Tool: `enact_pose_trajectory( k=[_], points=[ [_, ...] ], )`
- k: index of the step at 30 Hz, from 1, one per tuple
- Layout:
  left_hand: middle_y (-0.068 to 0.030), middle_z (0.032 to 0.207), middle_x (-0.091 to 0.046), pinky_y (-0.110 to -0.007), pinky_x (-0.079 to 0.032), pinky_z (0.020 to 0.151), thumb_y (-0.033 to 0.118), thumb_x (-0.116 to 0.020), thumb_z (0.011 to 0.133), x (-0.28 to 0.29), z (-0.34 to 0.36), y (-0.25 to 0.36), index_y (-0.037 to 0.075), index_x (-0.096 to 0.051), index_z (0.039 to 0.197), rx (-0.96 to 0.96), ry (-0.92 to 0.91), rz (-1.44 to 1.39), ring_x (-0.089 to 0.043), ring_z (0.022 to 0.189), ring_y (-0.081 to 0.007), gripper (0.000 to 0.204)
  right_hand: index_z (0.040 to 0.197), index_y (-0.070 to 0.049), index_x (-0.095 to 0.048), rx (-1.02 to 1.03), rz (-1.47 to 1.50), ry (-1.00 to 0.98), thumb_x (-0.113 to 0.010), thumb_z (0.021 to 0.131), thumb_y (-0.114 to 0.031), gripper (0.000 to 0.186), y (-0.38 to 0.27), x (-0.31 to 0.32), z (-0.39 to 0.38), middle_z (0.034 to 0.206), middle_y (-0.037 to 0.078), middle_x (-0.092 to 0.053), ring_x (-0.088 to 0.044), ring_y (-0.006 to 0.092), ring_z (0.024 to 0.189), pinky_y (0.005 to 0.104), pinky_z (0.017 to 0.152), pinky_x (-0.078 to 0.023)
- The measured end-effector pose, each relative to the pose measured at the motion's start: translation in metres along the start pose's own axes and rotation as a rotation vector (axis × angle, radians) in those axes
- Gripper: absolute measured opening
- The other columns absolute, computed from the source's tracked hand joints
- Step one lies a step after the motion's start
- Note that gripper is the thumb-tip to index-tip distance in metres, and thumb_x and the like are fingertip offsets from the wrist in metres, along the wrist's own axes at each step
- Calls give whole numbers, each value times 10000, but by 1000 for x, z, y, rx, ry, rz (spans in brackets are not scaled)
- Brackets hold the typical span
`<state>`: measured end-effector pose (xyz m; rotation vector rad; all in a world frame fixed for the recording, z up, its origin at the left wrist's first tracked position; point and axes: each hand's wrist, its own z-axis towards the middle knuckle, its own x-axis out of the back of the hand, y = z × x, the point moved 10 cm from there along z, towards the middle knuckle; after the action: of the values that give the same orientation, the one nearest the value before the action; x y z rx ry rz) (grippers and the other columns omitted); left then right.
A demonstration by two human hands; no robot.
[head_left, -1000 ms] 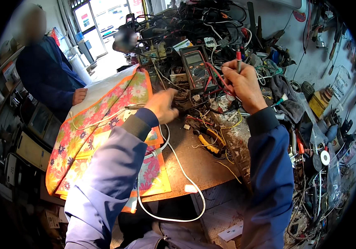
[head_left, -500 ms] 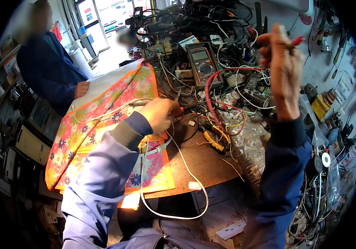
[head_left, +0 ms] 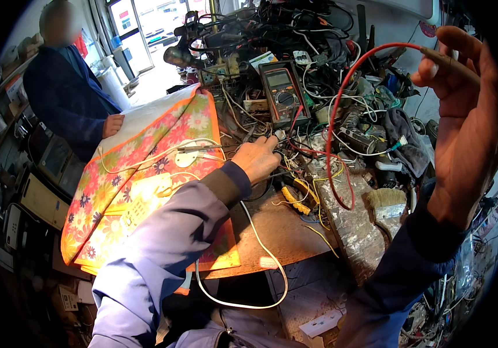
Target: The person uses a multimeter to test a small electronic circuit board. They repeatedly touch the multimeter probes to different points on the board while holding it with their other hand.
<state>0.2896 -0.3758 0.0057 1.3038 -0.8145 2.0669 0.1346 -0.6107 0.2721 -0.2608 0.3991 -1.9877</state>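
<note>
My right hand (head_left: 463,122) is raised at the right, its fingers closed around the red test lead's probe (head_left: 453,65). From it the red test lead (head_left: 331,124) arcs down to the bench. My left hand (head_left: 259,158) is low over the middle of the bench, at the cloth's right edge and beside tangled wires. Its fingers are curled; what they hold, if anything, is hidden. The multimeter (head_left: 284,91) lies just beyond that hand. A white cord (head_left: 260,235) loops from near my left wrist over the bench's front edge. Yellow-handled pliers (head_left: 295,200) lie right of my left hand.
A floral cloth (head_left: 101,211) with orange edging covers the bench's left side, a white disc (head_left: 187,158) on it. A brush (head_left: 387,203) lies at the right. Piled cables (head_left: 260,37) fill the back. Another person (head_left: 66,95) stands far left, a hand on the cloth.
My right hand has moved right and closer, drawing the red lead into a high arc. My left hand has shifted right, nearer the wires. The other person's head has moved slightly.
</note>
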Motion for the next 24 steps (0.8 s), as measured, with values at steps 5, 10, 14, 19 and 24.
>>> enact_pose_trajectory(
  k=[5,10,14,19,24],
  points=[
    [-178,926,-691,-479,-580,727,56,-617,921,23,10,-41,108,-767,1118,120,80,-234,-710,834,-377,253,1333,-28,-679,90,-112,-128,-504,1107,-516,566,-4,2,-8,1204,130,-705,-741,163,856,310,796,-618],
    [-103,914,-785,-276,-591,691,132,-632,1027,36,8,-102,33,-766,1155,424,172,-1245,-734,775,-120,210,1331,-17,-686,-2,-78,-199,-624,1063,-471,531,3,-18,-3,1150,128,-750,-761,160,930,288,775,-619],
    [-84,1143,-749,-306,-597,885,159,-622,1070,94,0,-111,20,-707,1266,449,310,-1342,-727,1022,-181,254,1328,-8,-685,-109,-1,-252,-688,1037,-423,507,0,-46,-8,1063,121,-782,-765,147,954,270,763,-613],
    [-120,1234,-721,-338,-583,955,144,-625,1075,146,-21,-137,4,-679,1293,293,523,-1399,-709,1099,-216,265,1336,21,-665,-98,-15,-346,-647,1074,-330,438,-5,-65,-18,971,80,-766,-722,114,806,243,710,-575],
    [-64,1118,-730,-285,-578,851,6,-710,980,211,-60,-148,18,-729,1208,221,679,-840,-701,982,-149,229,1368,22,-632,-163,-60,-344,-616,1085,-293,424,-19,-88,-27,1004,77,-757,-703,119,785,249,723,-564]
  ],
)
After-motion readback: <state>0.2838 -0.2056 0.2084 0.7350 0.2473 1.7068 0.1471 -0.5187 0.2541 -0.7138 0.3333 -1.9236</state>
